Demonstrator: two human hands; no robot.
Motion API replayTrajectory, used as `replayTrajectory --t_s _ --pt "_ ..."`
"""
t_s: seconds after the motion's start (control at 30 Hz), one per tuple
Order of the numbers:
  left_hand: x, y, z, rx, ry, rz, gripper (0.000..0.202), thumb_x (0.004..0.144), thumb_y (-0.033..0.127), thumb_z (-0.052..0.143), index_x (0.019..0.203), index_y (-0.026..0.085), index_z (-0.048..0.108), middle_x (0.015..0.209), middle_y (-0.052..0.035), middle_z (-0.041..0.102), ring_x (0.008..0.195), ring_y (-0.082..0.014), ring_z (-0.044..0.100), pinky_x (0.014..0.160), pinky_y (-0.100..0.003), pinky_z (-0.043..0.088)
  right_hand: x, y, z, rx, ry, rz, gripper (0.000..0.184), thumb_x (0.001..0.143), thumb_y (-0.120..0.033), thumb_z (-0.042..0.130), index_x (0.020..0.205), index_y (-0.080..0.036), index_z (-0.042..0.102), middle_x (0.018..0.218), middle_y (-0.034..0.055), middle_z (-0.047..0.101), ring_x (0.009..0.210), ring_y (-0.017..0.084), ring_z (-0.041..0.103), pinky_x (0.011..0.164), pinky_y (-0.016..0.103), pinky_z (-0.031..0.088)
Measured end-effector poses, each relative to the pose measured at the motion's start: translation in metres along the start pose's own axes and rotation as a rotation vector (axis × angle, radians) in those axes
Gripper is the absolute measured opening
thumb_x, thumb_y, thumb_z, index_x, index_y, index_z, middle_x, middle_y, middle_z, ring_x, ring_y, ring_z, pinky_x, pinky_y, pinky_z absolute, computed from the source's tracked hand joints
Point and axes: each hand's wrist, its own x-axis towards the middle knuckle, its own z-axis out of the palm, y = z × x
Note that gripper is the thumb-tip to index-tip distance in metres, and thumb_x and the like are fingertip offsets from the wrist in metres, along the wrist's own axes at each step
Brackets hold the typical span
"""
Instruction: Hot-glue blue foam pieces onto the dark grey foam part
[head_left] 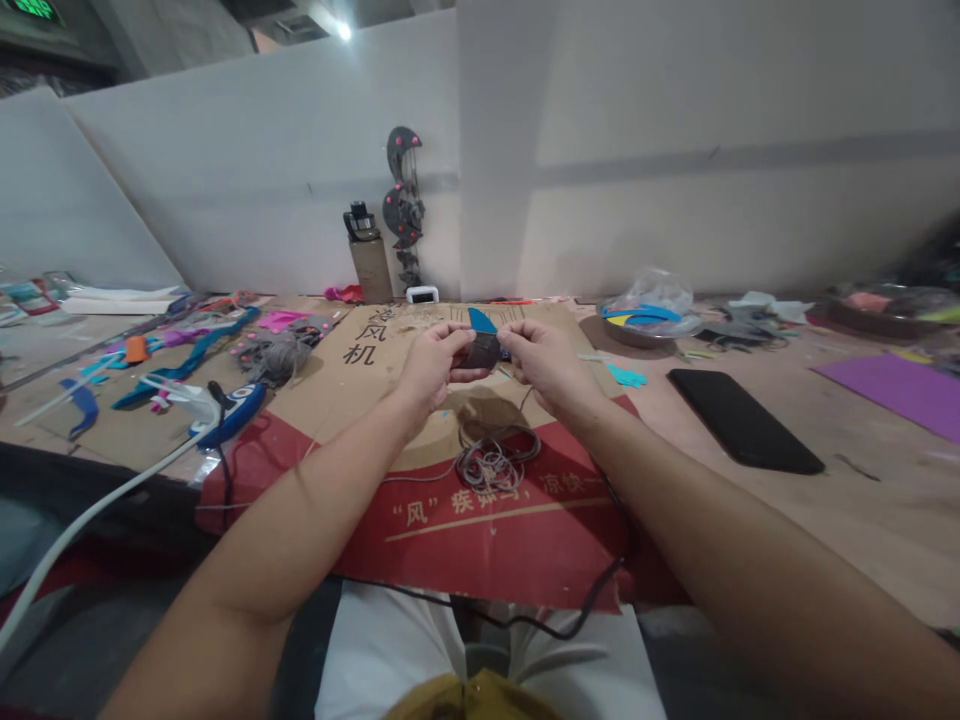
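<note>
My left hand (433,368) is closed around a small curved piece (481,350). Its tip is blue, and the part below is dark grey and looks wrapped in cord. Right up against the piece, my right hand (538,362) is pinched on what appears to be a strand of thin grey cord. On the cardboard below both hands lies a loose coil of this cord (491,464), one strand rising toward my right hand. The fingertips partly cover the piece.
Red and brown printed cardboard (480,550) covers the table's middle. Left are a blue-and-white corded tool (232,412), grey yarn (279,352) and blue strips. A bottle (370,262) stands behind. Right are a black phone-like slab (742,418), a bowl (646,325) and a purple sheet (896,392).
</note>
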Motion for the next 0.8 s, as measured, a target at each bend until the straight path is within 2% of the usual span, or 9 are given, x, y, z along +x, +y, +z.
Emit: replayTrajectory --t_s 0.2,0.33,0.57,0.8 --pt "0.0039 -0.0007 -0.0020 -0.055 0.021 -0.123 0.007 0.069 0.018 0.061 0.074 0.015 0.056 0.064 -0.0041 0.064 0.056 -0.0141 0.061 0.064 -0.037 0.059 -0.0033 -0.0048 0.0017 0.083 -0.066 0.092 0.019 0.072 -0.034 0.066 0.071 -0.021 0.052 0.054 -0.0073 0.038 0.043 0.006 0.027 0.040 0.022 0.017" --pt "0.0029 0.0002 -0.0009 -0.072 0.033 -0.178 0.006 0.068 0.018 0.060 0.073 0.015 0.056 0.063 -0.0046 0.063 0.056 -0.0144 0.061 0.062 -0.035 0.058 -0.0034 -0.0048 0.0003 0.194 -0.108 0.157 0.020 0.069 -0.031 0.068 0.072 -0.019 0.052 0.053 -0.0088 0.035 0.042 0.004 0.025 0.040 0.019 0.014" --pt "-0.0029 0.0017 0.0005 0.003 -0.017 -0.018 0.011 0.067 0.018 0.062 0.073 0.017 0.052 0.067 -0.0013 0.062 0.063 -0.0132 0.062 0.070 -0.034 0.059 -0.0029 -0.0076 -0.0029 0.266 -0.198 0.226 0.025 0.065 -0.026 0.067 0.065 -0.020 0.044 0.050 -0.0105 0.029 0.043 0.003 0.019 0.040 0.017 0.010" --pt "0.0035 -0.0034 -0.0037 -0.048 -0.026 -0.077 0.009 0.066 0.017 0.061 0.073 0.016 0.055 0.066 -0.0029 0.062 0.062 -0.0147 0.061 0.067 -0.036 0.059 0.0012 0.0021 -0.0072 0.344 -0.276 0.219 0.034 0.063 -0.034 0.074 0.067 -0.020 0.044 0.053 -0.0104 0.028 0.044 0.003 0.017 0.041 0.018 0.008"
